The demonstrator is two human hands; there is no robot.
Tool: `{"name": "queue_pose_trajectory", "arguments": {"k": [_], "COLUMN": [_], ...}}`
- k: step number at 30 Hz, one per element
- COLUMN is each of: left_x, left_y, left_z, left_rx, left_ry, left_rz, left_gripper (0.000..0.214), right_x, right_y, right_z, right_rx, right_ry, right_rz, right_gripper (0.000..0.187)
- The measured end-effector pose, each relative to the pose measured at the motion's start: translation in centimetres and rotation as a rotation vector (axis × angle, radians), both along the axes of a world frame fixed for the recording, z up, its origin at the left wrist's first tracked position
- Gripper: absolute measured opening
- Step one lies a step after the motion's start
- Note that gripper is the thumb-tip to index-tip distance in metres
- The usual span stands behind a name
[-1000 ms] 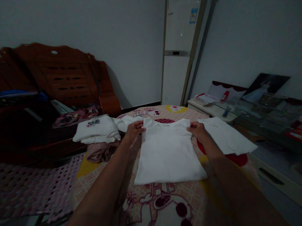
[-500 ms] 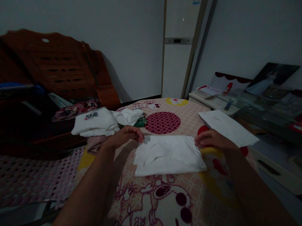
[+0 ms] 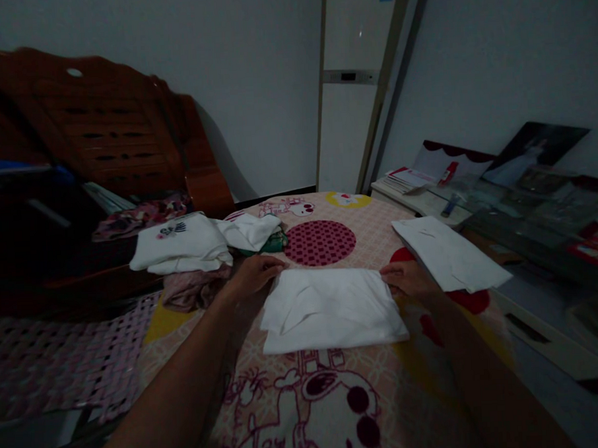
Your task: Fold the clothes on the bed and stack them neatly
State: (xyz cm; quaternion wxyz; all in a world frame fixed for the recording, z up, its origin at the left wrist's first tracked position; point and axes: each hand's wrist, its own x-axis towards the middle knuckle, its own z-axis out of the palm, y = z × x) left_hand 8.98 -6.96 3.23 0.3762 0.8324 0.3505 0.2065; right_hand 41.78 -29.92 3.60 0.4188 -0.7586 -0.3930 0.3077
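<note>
A folded white garment point(image 3: 332, 312) lies flat on the patterned tablecloth point(image 3: 307, 408) in front of me. At its far left corner, my left hand point(image 3: 256, 276) has thumb and fingers closed on the cloth. My right hand point(image 3: 406, 279) pinches the far right corner in the same way. The garment's near edge rests on the cloth, with a loose fold across its middle. Another folded white garment point(image 3: 446, 252) lies to the right, beyond my right hand.
Left of my left hand sits a pile of white clothes point(image 3: 181, 242) with a printed design, a brownish cloth point(image 3: 190, 289) and a green one point(image 3: 275, 241) beside it. A wooden chair point(image 3: 102, 140) stands behind at left. A glass-topped cabinet point(image 3: 516, 214) borders the table at right.
My right hand has shifted slightly left, and its fingers have closed on the garment's far right corner. The left hand has stayed near its corner. The view has moved slightly.
</note>
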Motion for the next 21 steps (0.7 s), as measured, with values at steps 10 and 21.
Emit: {"name": "queue_pose_trajectory", "arguments": {"k": [10,21], "left_x": [-0.4,0.1], "left_y": [-0.4,-0.8], "left_z": [0.4,0.2], "left_rx": [-0.242,-0.572], "left_ry": [-0.024,-0.147], "left_rz": [0.068,0.058], "left_gripper": [0.051,0.055], "right_x": [0.2,-0.9], "right_y": [0.2,1.1], "right_z": [-1.4,-2.9], "right_rx": [0.026,0.169], "right_ry": [0.262,0.242], "right_rz": [-0.06,-0.118], "right_gripper": [0.02,0.033]}}
